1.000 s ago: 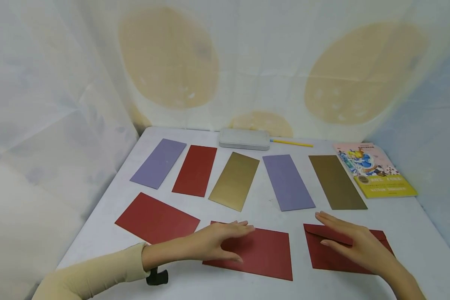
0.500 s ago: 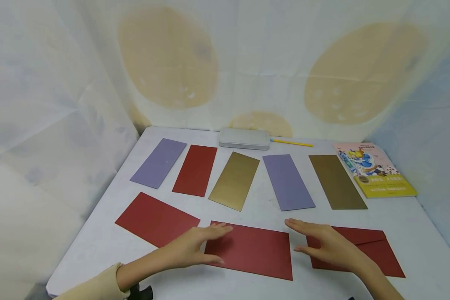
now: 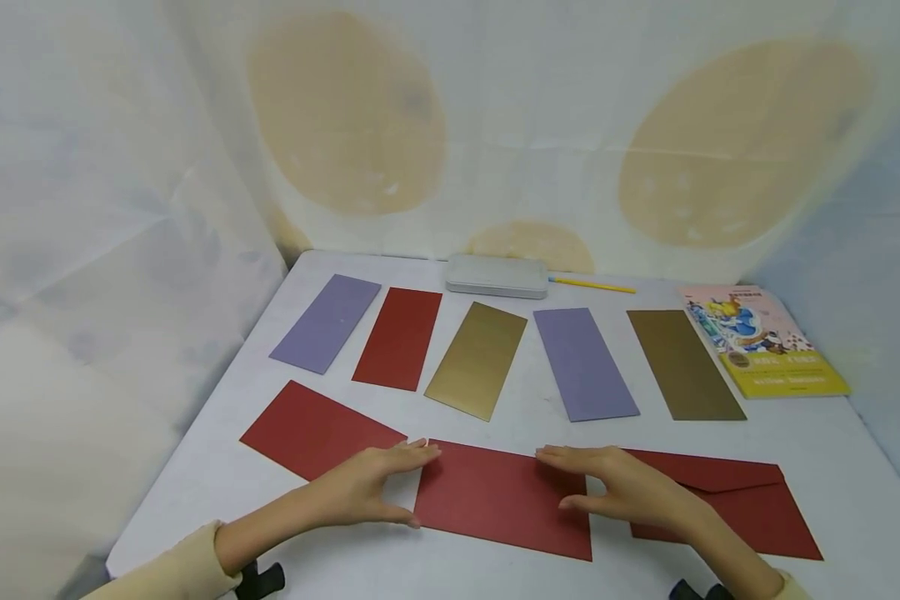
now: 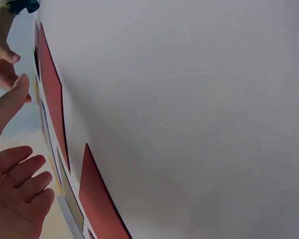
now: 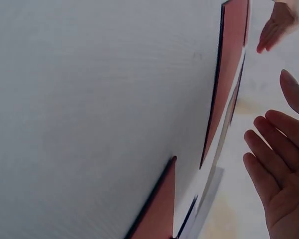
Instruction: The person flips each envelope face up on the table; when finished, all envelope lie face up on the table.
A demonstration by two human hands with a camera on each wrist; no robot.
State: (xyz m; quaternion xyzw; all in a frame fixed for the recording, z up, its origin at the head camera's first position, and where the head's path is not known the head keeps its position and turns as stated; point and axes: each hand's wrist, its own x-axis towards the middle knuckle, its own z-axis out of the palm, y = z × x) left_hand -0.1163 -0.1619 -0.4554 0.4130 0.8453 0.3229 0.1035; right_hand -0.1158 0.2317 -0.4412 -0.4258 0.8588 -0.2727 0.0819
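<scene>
My left hand (image 3: 367, 487) hovers at the left end of the middle red envelope (image 3: 498, 500), thumb apart from the loosely extended fingers. Over the right end of that envelope is my right hand (image 3: 622, 492), posed much the same way. Both palms face each other, and neither hand holds anything. In the left wrist view the left hand's fingers (image 4: 27, 169) are slightly bent, with air around them. The right wrist view has the right hand's fingers (image 5: 269, 154) extended above the envelopes. A red envelope with its flap showing (image 3: 757, 508) lies partly beneath the right forearm; another red envelope (image 3: 322, 429) lies left.
Behind lies a row of flat envelope-sized rectangles: purple (image 3: 326, 323), red (image 3: 397, 339), gold (image 3: 476, 361), purple (image 3: 585, 364) and brown-gold (image 3: 686, 364). At the back are a grey case (image 3: 497, 276), a yellow pencil (image 3: 594, 285) and a picture book (image 3: 765, 340). Curtains surround the white table (image 3: 360, 567).
Both hands have moved left, the right one from the flap envelope to the middle envelope's right end, the left one back towards that envelope's left edge. The envelopes lie as before.
</scene>
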